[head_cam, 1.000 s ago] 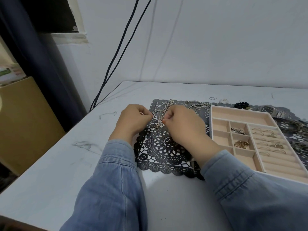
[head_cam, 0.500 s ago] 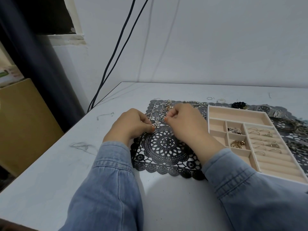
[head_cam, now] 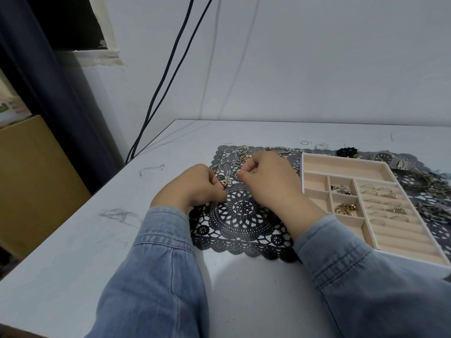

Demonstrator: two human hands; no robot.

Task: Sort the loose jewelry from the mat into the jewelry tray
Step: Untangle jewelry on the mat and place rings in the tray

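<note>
Up close on a pale tabletop, a black lace mat lies beside a cream jewelry tray, the tray's left edge resting over the mat's right side. A person in denim sleeves works over the mat's far half with both hands. The left hand and the right hand are curled, knuckles up, each pinching part of the tangled chains that spill across the mat's far-left corner. A small sparkling charm hangs between the fingertips. A wristwatch and a black bead bracelet sit behind the tray's far edge. Inside the tray, rings stand in the slotted rows on the right; silver pieces fill one small middle compartment, gold pieces the compartment just in front of it. The long far compartment holds nothing.
</note>
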